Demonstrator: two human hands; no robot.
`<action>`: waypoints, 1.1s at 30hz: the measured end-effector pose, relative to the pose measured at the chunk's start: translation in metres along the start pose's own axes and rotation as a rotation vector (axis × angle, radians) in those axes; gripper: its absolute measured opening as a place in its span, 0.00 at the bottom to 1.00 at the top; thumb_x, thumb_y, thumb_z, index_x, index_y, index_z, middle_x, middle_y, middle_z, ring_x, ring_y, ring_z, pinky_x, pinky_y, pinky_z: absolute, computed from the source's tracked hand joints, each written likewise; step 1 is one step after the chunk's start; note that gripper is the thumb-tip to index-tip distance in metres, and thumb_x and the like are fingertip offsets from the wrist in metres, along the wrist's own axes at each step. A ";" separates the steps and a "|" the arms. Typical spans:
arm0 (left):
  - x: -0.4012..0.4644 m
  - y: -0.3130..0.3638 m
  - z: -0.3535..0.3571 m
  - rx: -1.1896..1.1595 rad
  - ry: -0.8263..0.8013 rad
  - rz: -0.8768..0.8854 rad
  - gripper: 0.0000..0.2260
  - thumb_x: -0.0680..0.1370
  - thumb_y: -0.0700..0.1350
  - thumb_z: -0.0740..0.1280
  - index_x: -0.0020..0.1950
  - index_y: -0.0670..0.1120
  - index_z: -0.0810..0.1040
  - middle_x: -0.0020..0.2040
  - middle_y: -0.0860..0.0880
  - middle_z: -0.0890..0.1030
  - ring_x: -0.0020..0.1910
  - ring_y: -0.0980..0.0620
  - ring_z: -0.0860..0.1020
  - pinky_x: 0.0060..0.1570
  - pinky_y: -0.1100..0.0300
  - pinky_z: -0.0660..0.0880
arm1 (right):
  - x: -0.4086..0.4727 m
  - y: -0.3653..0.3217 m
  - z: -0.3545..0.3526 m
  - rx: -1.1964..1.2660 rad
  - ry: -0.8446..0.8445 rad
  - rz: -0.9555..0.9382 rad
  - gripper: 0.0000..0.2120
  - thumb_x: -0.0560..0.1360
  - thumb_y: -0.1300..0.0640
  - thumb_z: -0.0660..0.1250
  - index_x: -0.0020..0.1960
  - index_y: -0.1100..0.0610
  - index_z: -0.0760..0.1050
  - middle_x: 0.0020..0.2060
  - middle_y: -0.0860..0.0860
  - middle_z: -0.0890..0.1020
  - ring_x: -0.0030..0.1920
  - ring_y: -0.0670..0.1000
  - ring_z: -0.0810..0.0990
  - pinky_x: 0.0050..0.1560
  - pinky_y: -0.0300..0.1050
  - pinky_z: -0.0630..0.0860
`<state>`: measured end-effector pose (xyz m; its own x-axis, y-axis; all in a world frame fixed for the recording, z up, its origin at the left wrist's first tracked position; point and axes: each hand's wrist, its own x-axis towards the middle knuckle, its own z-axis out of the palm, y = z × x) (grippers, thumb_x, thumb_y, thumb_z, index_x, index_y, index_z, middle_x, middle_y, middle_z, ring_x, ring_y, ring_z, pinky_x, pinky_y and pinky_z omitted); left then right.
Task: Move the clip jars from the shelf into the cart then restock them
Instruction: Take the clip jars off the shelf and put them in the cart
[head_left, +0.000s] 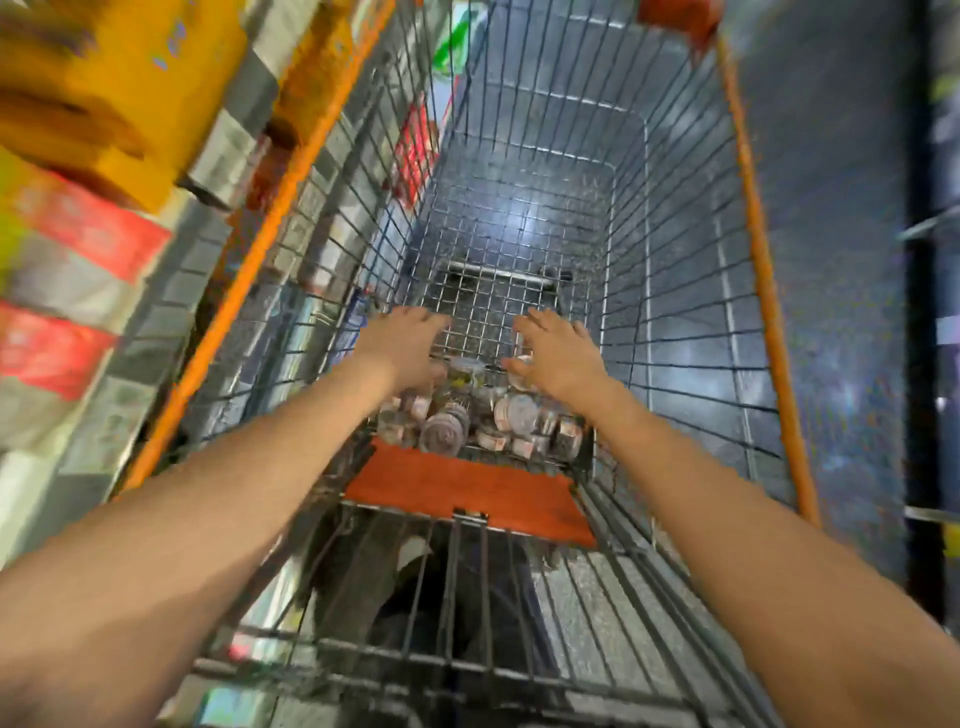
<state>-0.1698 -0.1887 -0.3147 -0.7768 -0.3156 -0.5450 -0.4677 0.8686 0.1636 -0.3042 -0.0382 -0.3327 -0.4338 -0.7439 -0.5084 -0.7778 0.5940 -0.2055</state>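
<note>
Both our arms reach down into the cart (748, 218), hands over the heap of clip jars (470, 415) at its near end.

Largest first: the wire cart with its orange rim fills the view, and the shelf (93, 218) of blurred yellow and red packs runs close along its left side. The orange seat flap (467, 493) lies just in front of the jars, so we judge we must reach over it. Our left hand (402, 345) hangs fingers down over the left of the pile; blur keeps us from telling whether it grips a jar. Our right hand (553, 356) is spread, fingers fairly straight, holding nothing we can see. The jars lie tumbled, some on their sides; we would take one upright jar per hand, clear of the wire walls.
</note>
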 end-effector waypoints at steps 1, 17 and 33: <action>-0.007 0.002 -0.011 0.020 -0.015 -0.019 0.29 0.77 0.55 0.64 0.75 0.52 0.58 0.74 0.47 0.64 0.71 0.45 0.65 0.65 0.45 0.69 | -0.006 -0.005 -0.011 -0.008 0.014 -0.007 0.29 0.79 0.43 0.59 0.76 0.52 0.56 0.76 0.53 0.56 0.75 0.54 0.53 0.74 0.58 0.49; -0.134 0.012 -0.133 0.065 0.038 -0.086 0.27 0.79 0.53 0.62 0.76 0.53 0.57 0.74 0.48 0.64 0.70 0.46 0.66 0.64 0.49 0.69 | -0.095 -0.072 -0.151 -0.127 0.079 -0.155 0.33 0.77 0.39 0.58 0.77 0.51 0.52 0.76 0.51 0.55 0.75 0.55 0.55 0.74 0.54 0.55; -0.293 0.044 -0.157 -0.071 0.122 -0.300 0.30 0.79 0.54 0.63 0.77 0.52 0.54 0.75 0.49 0.63 0.70 0.46 0.66 0.64 0.54 0.68 | -0.199 -0.127 -0.203 -0.385 0.076 -0.508 0.35 0.77 0.38 0.58 0.77 0.50 0.51 0.77 0.50 0.53 0.76 0.52 0.53 0.75 0.53 0.50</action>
<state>-0.0288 -0.1176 -0.0189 -0.6425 -0.6007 -0.4758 -0.7085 0.7023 0.0700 -0.2114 -0.0277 -0.0360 0.0119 -0.9317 -0.3631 -0.9963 0.0197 -0.0831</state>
